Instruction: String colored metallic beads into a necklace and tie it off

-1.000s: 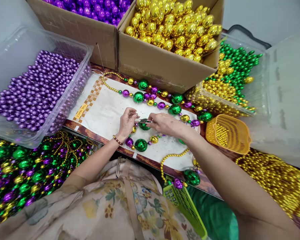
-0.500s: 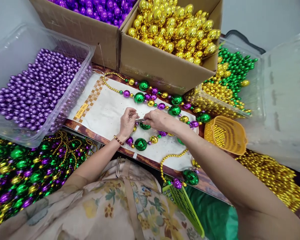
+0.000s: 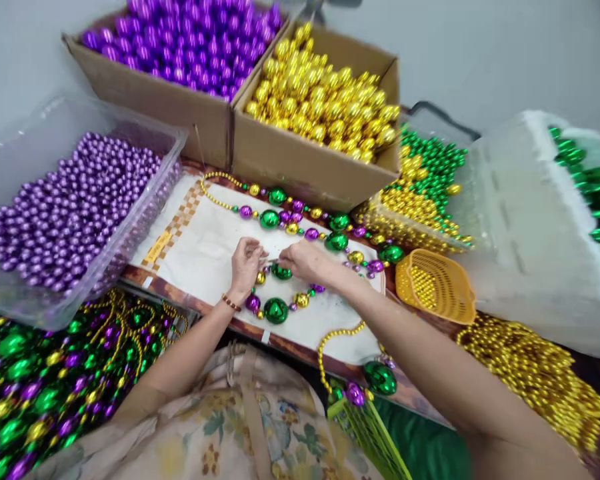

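Note:
My left hand [image 3: 244, 264] and my right hand [image 3: 305, 260] meet over a white cloth [image 3: 205, 233] on the work board. My left fingertips pinch the end of a bead strand [image 3: 276, 310] of green, purple and gold beads that loops under both hands. My right hand grips a thin metal tool [image 3: 274, 261] whose tip points at my left fingers. A green bead [image 3: 281, 271] lies just below the tool. A longer strand [image 3: 300, 220] runs along the cloth's far edge.
Cardboard boxes of purple balls [image 3: 190, 40] and gold balls [image 3: 320, 107] stand behind. A clear tub of purple beads [image 3: 65, 207] is left, finished necklaces [image 3: 55, 373] below it. An orange basket [image 3: 437, 287], gold strands [image 3: 530, 367] and a green-and-gold tub [image 3: 425, 180] are right.
The view has tilted upward, showing more of the boxes and the wall. Both hands stay together over the cloth, shifted slightly left, still working at the same spot on the strand.

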`<action>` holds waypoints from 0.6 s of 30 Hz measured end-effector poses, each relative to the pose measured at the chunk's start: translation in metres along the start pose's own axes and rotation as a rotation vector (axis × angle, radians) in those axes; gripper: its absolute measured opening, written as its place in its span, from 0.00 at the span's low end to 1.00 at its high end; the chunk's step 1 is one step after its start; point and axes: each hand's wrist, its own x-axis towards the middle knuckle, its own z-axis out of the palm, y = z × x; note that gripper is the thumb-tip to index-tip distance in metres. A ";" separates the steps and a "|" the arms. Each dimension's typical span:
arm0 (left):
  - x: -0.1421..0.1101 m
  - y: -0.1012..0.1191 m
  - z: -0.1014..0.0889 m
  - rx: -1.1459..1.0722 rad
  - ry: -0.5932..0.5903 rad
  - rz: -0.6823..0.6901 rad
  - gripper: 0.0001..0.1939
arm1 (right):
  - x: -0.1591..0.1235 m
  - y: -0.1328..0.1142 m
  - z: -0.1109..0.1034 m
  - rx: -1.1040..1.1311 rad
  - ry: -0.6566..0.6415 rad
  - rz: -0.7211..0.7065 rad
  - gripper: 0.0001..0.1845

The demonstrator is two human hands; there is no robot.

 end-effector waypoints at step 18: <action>-0.056 0.001 -0.084 0.345 0.184 -0.031 0.30 | 0.067 0.164 -0.174 0.145 1.009 0.451 0.16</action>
